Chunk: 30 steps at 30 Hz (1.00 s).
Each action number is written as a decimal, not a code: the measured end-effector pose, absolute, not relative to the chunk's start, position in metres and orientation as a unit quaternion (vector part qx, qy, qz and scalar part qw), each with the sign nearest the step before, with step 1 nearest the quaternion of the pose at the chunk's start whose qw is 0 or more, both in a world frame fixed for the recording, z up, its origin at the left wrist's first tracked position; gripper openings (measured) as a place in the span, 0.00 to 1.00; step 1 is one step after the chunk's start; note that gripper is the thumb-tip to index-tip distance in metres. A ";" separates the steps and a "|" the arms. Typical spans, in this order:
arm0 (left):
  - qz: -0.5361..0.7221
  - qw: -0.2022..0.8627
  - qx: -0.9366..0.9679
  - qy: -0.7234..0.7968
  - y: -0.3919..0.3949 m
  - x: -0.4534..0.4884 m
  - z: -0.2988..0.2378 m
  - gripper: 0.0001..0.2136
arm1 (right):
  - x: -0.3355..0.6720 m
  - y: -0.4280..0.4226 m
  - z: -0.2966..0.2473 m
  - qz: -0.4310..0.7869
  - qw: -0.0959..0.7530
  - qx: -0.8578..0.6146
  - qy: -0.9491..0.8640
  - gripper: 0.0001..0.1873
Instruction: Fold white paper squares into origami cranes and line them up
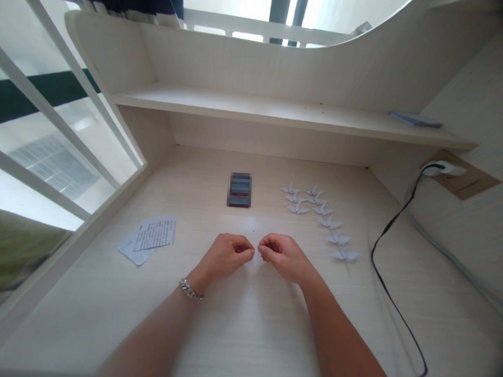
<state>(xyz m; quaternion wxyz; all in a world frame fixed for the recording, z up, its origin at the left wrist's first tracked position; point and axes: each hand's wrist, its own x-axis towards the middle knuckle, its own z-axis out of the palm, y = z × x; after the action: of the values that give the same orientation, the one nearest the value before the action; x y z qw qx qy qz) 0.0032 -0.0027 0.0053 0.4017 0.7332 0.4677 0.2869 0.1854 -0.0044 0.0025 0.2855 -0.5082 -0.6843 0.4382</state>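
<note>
My left hand [233,254] and my right hand [282,255] are close together over the middle of the desk, fingers closed in a pinch. A small pale bit, hard to make out, may show between the fingertips; its kind is hidden. A silver chain bracelet [190,289] circles my left wrist. Several folded white paper cranes [338,239] stand in rows to the right of my right hand. Left of my left hand, a sheet with printed lines [158,232] partly overlaps another pale sheet [135,253].
A blurred dark rectangular object [239,189] lies beyond my hands. A black cable [391,291] runs down the desk's right side from a plug [444,167]. Behind is a shelf [256,105] with a flat item [415,119] on it. White rails [48,113] stand at left.
</note>
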 end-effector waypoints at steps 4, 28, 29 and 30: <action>0.292 0.388 0.726 0.487 0.003 -0.007 0.001 0.08 | 0.202 0.002 0.003 0.449 0.342 -0.518 -0.643 0.07; 0.396 0.481 0.623 0.474 0.001 0.012 -0.013 0.10 | 0.169 -0.010 0.006 0.347 0.348 -0.517 -0.701 0.08; 0.391 0.472 0.631 0.476 0.000 0.013 -0.014 0.10 | 0.168 -0.010 0.007 0.342 0.345 -0.520 -0.703 0.07; 0.388 0.467 0.635 0.478 -0.001 0.013 -0.014 0.10 | 0.168 -0.010 0.007 0.339 0.343 -0.525 -0.702 0.07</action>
<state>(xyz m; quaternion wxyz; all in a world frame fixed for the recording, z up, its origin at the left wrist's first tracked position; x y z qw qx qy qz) 0.0132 -0.0006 -0.0136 0.4666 0.6349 0.4782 0.3879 0.1682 -0.0103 0.0070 0.3432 -0.5246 -0.7017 0.3386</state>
